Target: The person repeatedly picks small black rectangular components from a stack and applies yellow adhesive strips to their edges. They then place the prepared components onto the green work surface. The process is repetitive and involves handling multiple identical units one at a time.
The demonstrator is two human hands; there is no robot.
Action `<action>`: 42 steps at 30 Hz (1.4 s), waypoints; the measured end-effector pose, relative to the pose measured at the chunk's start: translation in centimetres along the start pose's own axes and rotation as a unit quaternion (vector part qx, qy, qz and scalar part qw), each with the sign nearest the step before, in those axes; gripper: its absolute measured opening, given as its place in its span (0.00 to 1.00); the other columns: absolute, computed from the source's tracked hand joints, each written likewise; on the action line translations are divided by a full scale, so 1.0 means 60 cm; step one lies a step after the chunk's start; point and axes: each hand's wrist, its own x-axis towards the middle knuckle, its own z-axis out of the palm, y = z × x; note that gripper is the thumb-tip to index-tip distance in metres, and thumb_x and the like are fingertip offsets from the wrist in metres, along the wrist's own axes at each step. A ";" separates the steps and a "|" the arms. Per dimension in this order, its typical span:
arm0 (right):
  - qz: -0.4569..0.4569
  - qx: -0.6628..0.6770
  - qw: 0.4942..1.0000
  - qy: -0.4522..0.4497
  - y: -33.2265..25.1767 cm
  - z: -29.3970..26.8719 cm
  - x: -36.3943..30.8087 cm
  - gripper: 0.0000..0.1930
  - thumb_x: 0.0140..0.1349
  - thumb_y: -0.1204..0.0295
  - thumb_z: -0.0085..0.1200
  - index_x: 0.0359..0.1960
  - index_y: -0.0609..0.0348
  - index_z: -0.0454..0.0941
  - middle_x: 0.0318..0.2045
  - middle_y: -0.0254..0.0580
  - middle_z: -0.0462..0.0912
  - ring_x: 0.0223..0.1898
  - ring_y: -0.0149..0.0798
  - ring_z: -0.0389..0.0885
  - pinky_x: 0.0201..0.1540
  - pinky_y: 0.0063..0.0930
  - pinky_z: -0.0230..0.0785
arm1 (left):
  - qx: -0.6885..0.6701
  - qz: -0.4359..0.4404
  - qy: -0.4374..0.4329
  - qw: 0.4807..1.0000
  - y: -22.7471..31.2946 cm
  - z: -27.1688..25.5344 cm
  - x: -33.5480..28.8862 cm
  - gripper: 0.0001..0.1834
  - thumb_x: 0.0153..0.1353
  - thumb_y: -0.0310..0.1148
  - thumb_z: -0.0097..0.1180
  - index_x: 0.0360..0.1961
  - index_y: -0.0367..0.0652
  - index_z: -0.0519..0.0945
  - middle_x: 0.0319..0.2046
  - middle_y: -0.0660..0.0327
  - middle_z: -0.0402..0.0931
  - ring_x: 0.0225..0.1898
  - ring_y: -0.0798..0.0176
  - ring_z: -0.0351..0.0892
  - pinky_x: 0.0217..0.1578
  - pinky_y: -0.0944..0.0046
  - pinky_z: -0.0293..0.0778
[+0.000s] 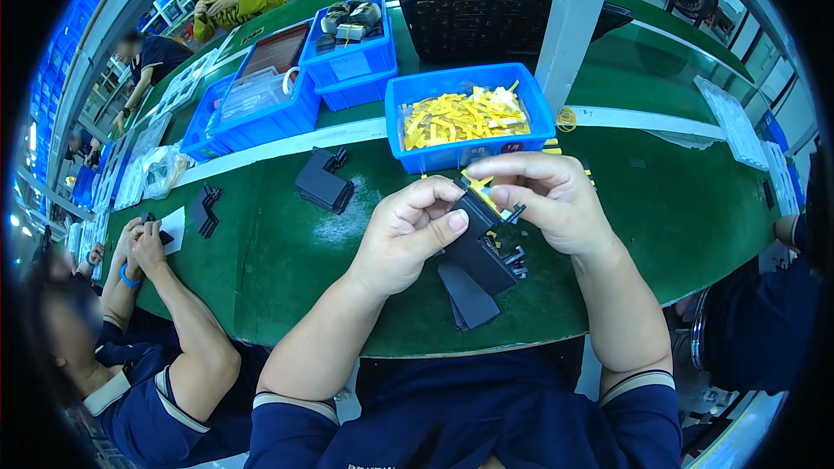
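My left hand (405, 241) grips a flat black plastic part (473, 213) between thumb and curled fingers, tilted above the table. My right hand (552, 201) is bent over the far end of that part, its index finger and thumb closed about a yellow strip (488, 194). Whether the strip is stuck to the part cannot be made out. Beneath my hands lies a fanned stack of similar black parts (469, 295), with small hooked ends on its right side.
A blue bin (398, 152) of yellow strips stands beyond my hands, beside a white post (573, 35). More black parts (323, 182) lie to the left. Blue crates (278, 122) stand further back. At the left, a co-worker's hands (148, 243) hold a dark piece.
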 end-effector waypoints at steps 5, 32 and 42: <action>-0.033 -0.003 0.999 0.005 -0.005 -0.013 0.002 0.07 0.53 0.84 0.50 0.31 0.66 0.81 0.29 0.38 0.80 0.31 0.27 0.77 0.37 0.20 0.69 | -0.042 -0.068 -0.045 0.996 0.011 0.000 0.001 0.11 0.62 0.32 0.53 0.42 0.37 0.71 0.34 0.61 0.75 0.37 0.69 0.74 0.40 0.67 0.71; 0.077 0.044 0.995 -0.053 0.006 -0.008 -0.001 0.03 0.54 0.77 0.58 0.29 0.65 0.80 0.25 0.34 0.78 0.28 0.25 0.75 0.32 0.19 0.68 | -0.069 -0.073 -0.038 0.994 0.005 0.001 0.004 0.15 0.61 0.34 0.53 0.45 0.41 0.65 0.34 0.61 0.73 0.31 0.70 0.74 0.32 0.72 0.70; 0.016 -0.341 0.938 0.052 0.009 0.014 0.005 0.09 0.54 0.80 0.51 0.38 0.65 0.78 0.28 0.47 0.79 0.30 0.43 0.79 0.36 0.33 0.70 | 0.213 0.005 0.272 0.938 0.050 -0.139 0.022 0.14 0.61 0.31 0.52 0.47 0.38 0.70 0.29 0.64 0.73 0.29 0.72 0.72 0.31 0.73 0.68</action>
